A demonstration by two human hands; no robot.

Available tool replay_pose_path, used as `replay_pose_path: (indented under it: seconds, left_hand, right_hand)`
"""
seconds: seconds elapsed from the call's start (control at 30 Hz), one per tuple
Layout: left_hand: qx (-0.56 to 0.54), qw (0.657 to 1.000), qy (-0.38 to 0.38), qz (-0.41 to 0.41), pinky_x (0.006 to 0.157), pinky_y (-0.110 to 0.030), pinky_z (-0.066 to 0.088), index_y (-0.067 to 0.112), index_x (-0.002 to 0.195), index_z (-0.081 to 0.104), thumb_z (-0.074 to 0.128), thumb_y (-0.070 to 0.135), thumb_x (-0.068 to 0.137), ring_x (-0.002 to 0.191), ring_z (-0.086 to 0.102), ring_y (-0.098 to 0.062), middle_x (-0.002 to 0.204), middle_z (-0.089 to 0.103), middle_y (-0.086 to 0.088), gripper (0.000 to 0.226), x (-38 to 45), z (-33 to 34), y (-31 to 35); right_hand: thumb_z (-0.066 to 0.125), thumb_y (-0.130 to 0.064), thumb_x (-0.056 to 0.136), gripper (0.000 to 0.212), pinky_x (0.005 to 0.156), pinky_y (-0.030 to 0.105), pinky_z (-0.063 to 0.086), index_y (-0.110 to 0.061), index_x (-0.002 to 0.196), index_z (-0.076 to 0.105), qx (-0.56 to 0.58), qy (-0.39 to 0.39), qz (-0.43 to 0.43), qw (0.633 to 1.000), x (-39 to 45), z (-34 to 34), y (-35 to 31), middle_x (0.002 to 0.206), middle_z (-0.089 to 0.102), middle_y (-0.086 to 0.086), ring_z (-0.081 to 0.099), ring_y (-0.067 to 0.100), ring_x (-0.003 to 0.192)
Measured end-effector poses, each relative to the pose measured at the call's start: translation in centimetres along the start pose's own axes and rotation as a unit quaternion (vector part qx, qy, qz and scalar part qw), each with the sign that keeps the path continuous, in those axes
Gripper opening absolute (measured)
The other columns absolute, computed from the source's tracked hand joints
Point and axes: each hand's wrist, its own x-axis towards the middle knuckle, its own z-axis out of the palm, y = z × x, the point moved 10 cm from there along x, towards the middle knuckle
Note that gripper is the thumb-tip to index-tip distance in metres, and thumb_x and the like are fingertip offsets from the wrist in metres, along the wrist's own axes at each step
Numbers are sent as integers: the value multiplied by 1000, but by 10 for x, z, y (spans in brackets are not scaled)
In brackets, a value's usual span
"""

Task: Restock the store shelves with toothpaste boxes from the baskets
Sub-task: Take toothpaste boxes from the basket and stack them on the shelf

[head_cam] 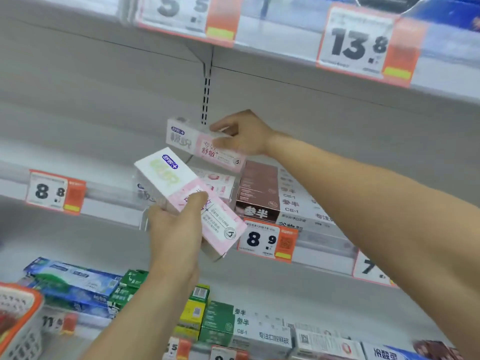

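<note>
Grey store shelf (109, 219), front edge: two pink-white toothpaste boxes in hand, left hand (174, 229) gripping one (187, 198), right hand (244, 136) gripping the other (200, 144) above it.

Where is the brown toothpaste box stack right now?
In the head view, the brown box stack sits on the middle shelf, right of centre, just above the 8.9 price tag and below the right hand.

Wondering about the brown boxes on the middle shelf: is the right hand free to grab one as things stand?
Probably not: the right hand already grips a pink toothpaste box. The brown boxes sit unobstructed just below it.
</note>
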Motion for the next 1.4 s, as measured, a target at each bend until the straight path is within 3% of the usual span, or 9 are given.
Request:
replay_pose_path:
  seconds: [0.17,0.43,0.6,0.7,0.83,1.0,1.13,1.27,1.4]
  left_hand:
    - [28,996,52,66,75,-50,60,16,117,45,77,27,82,84,75,-20,103,75,-3,48,18,-25,23]
    - [-53,996,17,65,56,-26,57,18,119,47,68,17,92,84,75,-10,83,75,14,34,18,-13,23]
    - [-36,995,-5,97,68,-30,57,22,112,46,67,23,93,90,74,-11,96,74,10,29,15,0,27]
    - [-48,992,-24,116,82,-41,58,20,114,45,70,30,91,100,72,-18,109,73,1,36,13,12,31]
    - [-87,985,-22,148,93,-47,55,15,121,46,71,34,83,107,70,-19,116,70,-4,50,12,25,42]
    - [176,943,24,281,106,-27,41,18,141,40,62,53,89,124,50,-11,131,50,3,67,7,26,72]
    - [290,887,95,346,95,-3,25,16,142,39,67,30,91,132,38,-15,134,38,3,60,19,0,92]
    - [400,861,102,296,104,-27,31,10,143,39,70,27,88,136,39,-23,143,41,-7,65,64,-19,105]
    - [515,845,-33,140,108,-43,40,12,150,31,74,46,84,134,47,-27,150,43,-7,86,123,-12,96]
  right_hand:
    - [79,-20,85,42,108,26,44,-12,125,68,56,-70,18,996,8,46,15,128,66,0,62,11,114]
    - [65,-10,94,32,96,22,52,-19,124,69,97,-163,62,980,-7,63,34,117,72,-3,67,13,108]
    - [59,-7,98,23,100,38,52,-7,118,69,172,-22,-3,985,-26,11,-7,117,71,7,67,17,105]
    - [63,-18,96,34,86,37,58,-10,129,61,239,-146,-18,960,-60,16,-33,121,68,12,70,25,101]
    - [78,-11,84,54,96,48,55,-17,134,57,194,-224,-59,953,-88,29,-41,116,71,13,69,35,104]
    - [75,-4,84,44,93,37,57,-10,127,63,212,-75,-89,970,-65,-22,-32,116,72,11,69,27,107]
    - [74,-5,85,41,84,10,49,-16,124,65,52,49,-95,993,-22,-39,-16,120,70,2,65,9,100]
    - [75,-3,83,44,92,15,45,-17,124,66,13,39,-30,999,16,2,18,129,65,1,59,13,115]
    - [73,-4,85,42,107,35,47,-19,124,67,34,-48,13,998,20,45,38,136,61,6,59,20,123]
